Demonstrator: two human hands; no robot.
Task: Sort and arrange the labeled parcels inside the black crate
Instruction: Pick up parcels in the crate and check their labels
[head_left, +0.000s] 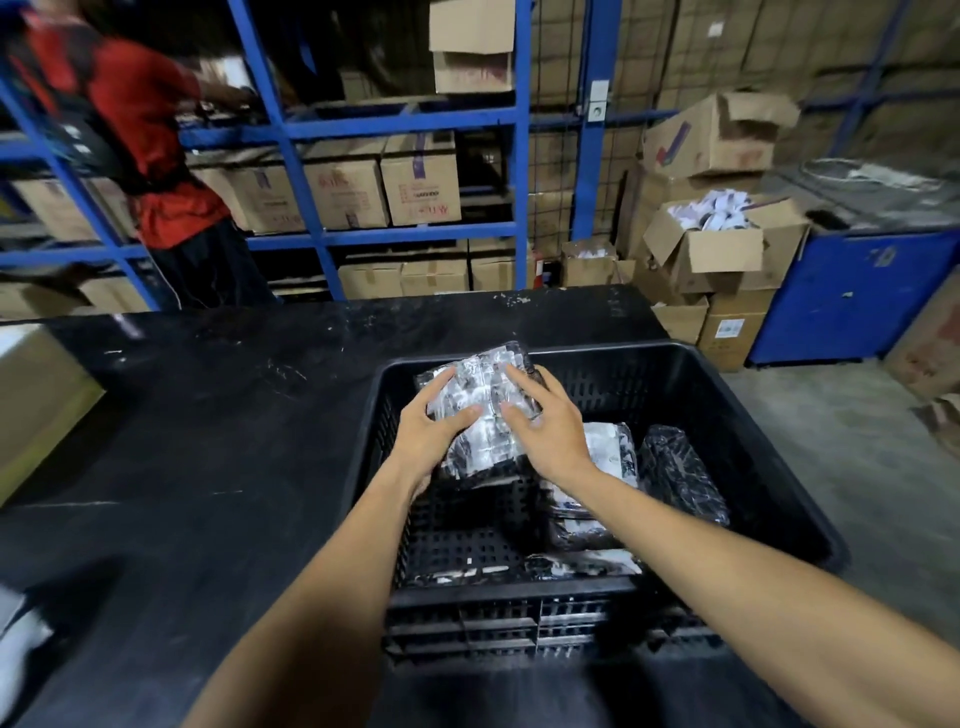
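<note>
A black slotted plastic crate (753, 441) stands on a black table. Both my hands are inside it, on a plastic-wrapped parcel (480, 400) with a white label that leans against the crate's far left wall. My left hand (434, 434) grips the parcel's left side, thumb on its face. My right hand (545, 421) lies over its right side with fingers spread. To the right lie another labeled parcel (610, 452) and a dark wrapped parcel (680, 473). More flat parcels (582, 564) rest along the crate's near wall.
The black table (208, 441) stretches left of the crate, with a cardboard box (36, 395) at its left edge. A person in a red shirt (150, 156) stands behind the table at blue shelving (395, 124) full of cartons. Open cartons (717, 249) and a blue cabinet (857, 291) stand at right.
</note>
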